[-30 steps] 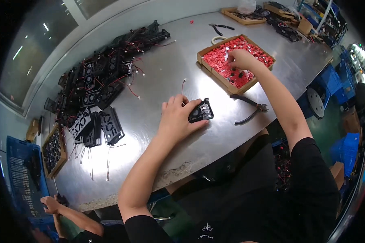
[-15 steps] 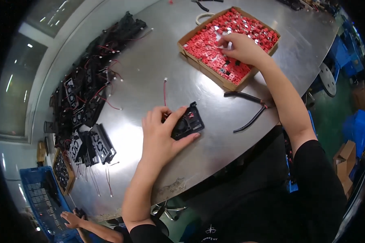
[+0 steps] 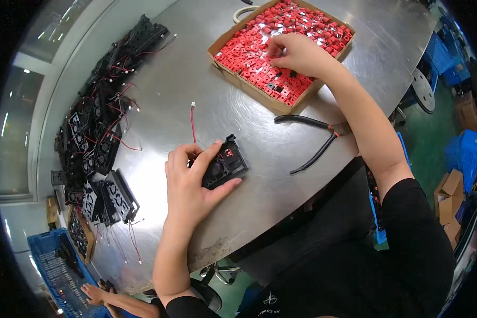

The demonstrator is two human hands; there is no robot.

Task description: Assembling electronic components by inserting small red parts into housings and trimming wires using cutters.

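A black plastic fan housing [image 3: 225, 163] lies on the metal table, its small round fan and a bit of red wire showing. Around its left side my left hand [image 3: 188, 177] is closed, thumb along the near edge and fingers over the far one. A red lead with a white connector [image 3: 193, 119] runs out beyond that hand. Farther right, my right hand [image 3: 299, 54] is over a shallow cardboard box [image 3: 249, 89] full of small red parts [image 3: 249, 55]. Its thumb and forefinger are curled together; whatever is between them is too small to make out.
Black-handled pliers [image 3: 315, 130] lie between box and table edge. Wired black fan housings [image 3: 98, 114] are heaped at left, with more housings [image 3: 111, 199] nearer. A co-worker's hand [image 3: 93, 293] is by a blue crate [image 3: 50, 249] at lower left. A white ring [image 3: 240, 15] touches the box's far side.
The whole view has shifted, so table things sit farther left. My right thumb and forefinger have drawn closer together over the red parts. My left hand keeps its hold on the fan housing.
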